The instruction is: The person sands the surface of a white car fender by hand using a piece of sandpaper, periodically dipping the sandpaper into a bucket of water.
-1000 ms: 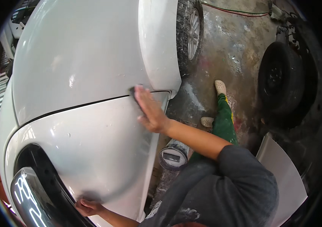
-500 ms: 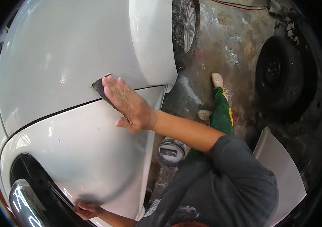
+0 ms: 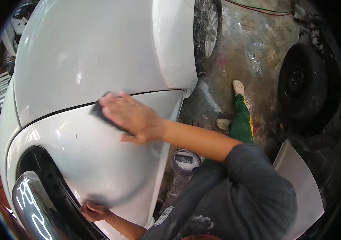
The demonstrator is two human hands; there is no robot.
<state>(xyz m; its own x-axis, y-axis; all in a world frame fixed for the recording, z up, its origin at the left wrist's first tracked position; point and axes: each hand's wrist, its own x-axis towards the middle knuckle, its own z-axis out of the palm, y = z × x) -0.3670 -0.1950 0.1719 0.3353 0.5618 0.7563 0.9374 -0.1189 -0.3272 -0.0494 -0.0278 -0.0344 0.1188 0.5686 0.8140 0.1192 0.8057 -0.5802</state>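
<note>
My right hand [image 3: 132, 118] lies nearly flat, fingers together, pressing a dark sheet of sandpaper [image 3: 105, 116] to a white car door panel [image 3: 110, 160]. Motion blurs the fingertips and the sheet, whose edge sticks out past them on the left. Just above runs the dark gap between this panel and the white fender [image 3: 94, 52]. My left hand [image 3: 93, 211] is closed at the lower left, resting by the black window trim. Whether its curled fingers hold anything is hidden. Beside it is a glossy side mirror [image 3: 30, 200] on a black base.
A round bucket [image 3: 185, 173] with a dark block in it stands below my right forearm. A car wheel [image 3: 211, 32] is at the top. On the right are a loose tyre [image 3: 300, 80] and a white body panel [image 3: 298, 196]. Hoses [image 3: 258, 10] cross the far floor.
My right hand has slid with the sandpaper off the panel gap, toward me along the door. The whole view has shifted slightly right. My left hand stays by the trim.
</note>
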